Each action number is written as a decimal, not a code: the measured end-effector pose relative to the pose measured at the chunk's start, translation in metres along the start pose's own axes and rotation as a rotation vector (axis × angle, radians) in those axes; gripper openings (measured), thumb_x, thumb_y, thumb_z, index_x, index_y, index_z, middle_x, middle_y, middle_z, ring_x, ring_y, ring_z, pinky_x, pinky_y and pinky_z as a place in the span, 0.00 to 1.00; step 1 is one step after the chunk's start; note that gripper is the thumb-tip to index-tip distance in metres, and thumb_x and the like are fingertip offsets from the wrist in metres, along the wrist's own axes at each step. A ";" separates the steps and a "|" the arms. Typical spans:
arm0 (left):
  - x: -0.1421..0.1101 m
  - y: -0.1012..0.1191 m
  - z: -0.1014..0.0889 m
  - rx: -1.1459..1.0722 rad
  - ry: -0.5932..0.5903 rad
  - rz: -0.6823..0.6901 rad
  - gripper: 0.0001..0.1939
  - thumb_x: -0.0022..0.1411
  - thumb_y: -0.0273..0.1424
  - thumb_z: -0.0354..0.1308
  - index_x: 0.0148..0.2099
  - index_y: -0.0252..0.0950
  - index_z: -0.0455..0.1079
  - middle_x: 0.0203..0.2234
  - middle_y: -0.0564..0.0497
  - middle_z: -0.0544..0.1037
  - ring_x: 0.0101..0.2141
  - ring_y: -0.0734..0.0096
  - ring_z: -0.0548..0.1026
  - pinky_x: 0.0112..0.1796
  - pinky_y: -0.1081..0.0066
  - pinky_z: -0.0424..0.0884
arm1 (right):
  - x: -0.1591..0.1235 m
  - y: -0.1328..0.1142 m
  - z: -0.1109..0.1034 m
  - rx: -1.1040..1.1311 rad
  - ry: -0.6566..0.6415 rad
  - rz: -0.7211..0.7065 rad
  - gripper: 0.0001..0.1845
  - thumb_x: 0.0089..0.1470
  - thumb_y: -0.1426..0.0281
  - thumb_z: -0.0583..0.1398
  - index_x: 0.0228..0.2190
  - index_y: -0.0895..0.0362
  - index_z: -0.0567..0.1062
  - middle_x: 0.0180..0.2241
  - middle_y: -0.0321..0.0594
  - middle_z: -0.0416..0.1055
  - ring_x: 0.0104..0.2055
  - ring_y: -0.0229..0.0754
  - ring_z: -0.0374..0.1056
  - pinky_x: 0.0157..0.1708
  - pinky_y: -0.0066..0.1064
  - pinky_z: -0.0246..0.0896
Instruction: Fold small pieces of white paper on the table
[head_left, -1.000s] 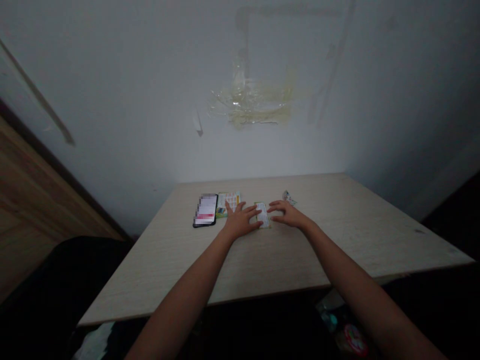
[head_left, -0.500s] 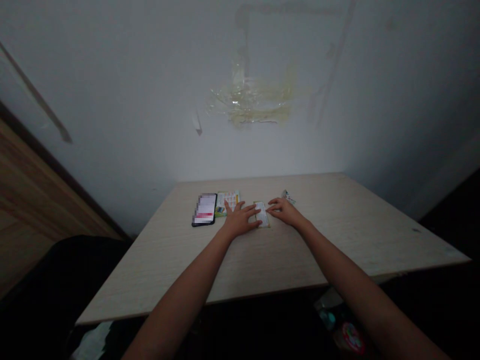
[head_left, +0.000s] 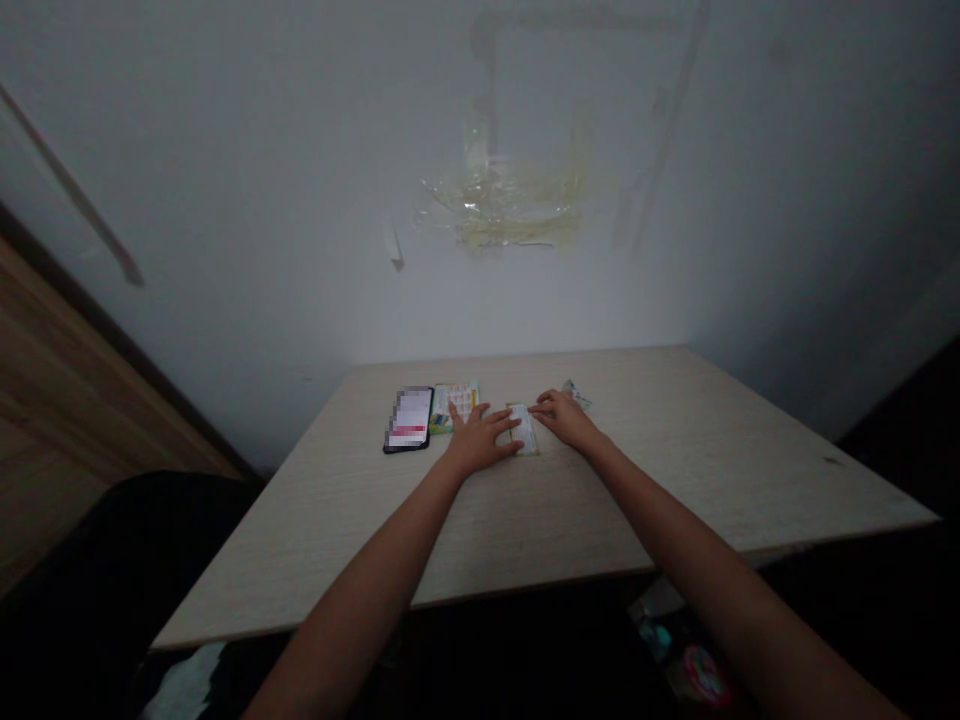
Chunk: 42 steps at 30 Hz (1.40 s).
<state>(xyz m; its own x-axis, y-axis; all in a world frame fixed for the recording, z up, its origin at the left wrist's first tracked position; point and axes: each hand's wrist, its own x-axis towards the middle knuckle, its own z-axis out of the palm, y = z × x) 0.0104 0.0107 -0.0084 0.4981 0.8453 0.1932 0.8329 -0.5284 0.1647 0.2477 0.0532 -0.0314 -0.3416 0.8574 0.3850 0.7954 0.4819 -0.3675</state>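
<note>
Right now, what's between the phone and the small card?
In the head view, a printed sheet and the left hand lie between them.

I'm remote, on one head-worn camera: it sits above the near edge of the table [head_left: 525, 530], faces forward, tilted down. Wide framing. Wall [head_left: 337, 150] fills the upper half, left hand [head_left: 481, 440] and right hand [head_left: 561, 418] fall mid-distance, just below centre, small in view.
</note>
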 end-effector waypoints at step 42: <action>-0.001 0.003 -0.003 0.000 -0.009 -0.004 0.26 0.62 0.56 0.50 0.62 0.63 0.63 0.64 0.59 0.65 0.65 0.44 0.55 0.55 0.24 0.21 | -0.004 -0.014 -0.002 -0.008 0.076 0.056 0.13 0.57 0.64 0.62 0.42 0.53 0.82 0.44 0.45 0.74 0.49 0.47 0.67 0.55 0.43 0.60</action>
<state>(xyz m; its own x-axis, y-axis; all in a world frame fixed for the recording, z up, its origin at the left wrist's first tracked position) 0.0116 0.0080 -0.0054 0.4966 0.8483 0.1837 0.8350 -0.5247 0.1657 0.2390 0.0430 -0.0264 -0.2572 0.8667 0.4274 0.8164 0.4315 -0.3837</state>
